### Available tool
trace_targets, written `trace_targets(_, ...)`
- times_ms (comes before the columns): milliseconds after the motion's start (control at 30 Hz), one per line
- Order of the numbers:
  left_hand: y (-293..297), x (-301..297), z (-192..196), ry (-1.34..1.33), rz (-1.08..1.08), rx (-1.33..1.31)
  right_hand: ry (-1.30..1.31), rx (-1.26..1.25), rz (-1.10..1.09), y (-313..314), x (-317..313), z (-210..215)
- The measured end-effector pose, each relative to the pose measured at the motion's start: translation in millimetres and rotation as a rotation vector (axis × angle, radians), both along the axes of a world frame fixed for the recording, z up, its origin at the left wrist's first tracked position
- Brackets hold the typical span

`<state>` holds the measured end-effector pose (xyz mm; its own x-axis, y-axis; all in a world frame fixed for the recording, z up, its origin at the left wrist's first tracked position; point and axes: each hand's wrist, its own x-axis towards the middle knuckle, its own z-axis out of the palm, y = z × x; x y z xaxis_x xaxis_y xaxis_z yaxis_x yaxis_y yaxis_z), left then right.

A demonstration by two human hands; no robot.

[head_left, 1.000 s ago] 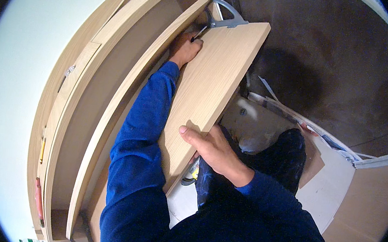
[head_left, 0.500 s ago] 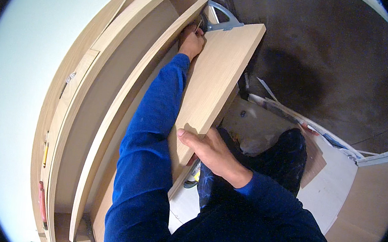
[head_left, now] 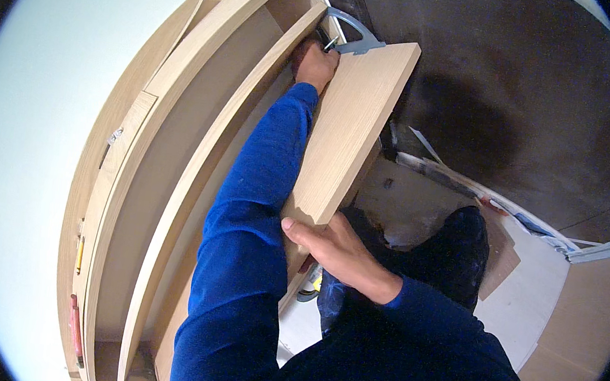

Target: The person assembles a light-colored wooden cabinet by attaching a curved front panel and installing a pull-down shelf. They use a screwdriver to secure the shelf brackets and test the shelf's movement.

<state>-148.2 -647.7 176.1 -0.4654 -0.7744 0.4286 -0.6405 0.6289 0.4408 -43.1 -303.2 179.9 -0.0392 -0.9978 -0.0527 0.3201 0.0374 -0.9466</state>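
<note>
A pale wooden flap (head_left: 360,129) stands tilted out from a shoe cabinet-like wooden unit, joined at its far end to a curved grey metal bracket (head_left: 365,42). My right hand (head_left: 346,254) grips the flap's near part, thumb on its face and fingers hidden underneath. Stretched far forward, my left hand (head_left: 317,64) is closed in the gap between the flap and a long wooden rail (head_left: 224,115), right beside the bracket. A thin light metal rod (head_left: 331,43) shows by its fingers; what the hand holds is mostly hidden.
On the unit's top lie a red-handled tool (head_left: 76,326), a yellow pencil-like stick (head_left: 80,255) and a small clear packet (head_left: 115,135). Dark floor or wall (head_left: 537,103) spreads at far right. Cardboard (head_left: 502,263) and white sheeting lie by my legs.
The whole view has shifted a little. My left hand has come slightly nearer the bracket, and the thin rod by its fingers shows at another angle. My right hand keeps its grip.
</note>
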Motion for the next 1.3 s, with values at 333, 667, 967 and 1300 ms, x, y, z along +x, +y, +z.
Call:
trace_targets(333,27,-20,24,-0.061,0.175,0.134,-0.023,0.043,-0.006,-3,4,-7)
trace_targets(667,0,-4,3,-0.022,0.173,0.106,-0.044,-0.095,-0.082,-10,13,-22)
trace_targets(967,-13,0,1,-0.109,0.043,0.053,-0.162,-0.021,-0.037,0,7,-9)
trace_targets(1300,-6,-4,9,-0.031,0.076,0.170,-0.082,-0.065,0.040,-4,1,-10)
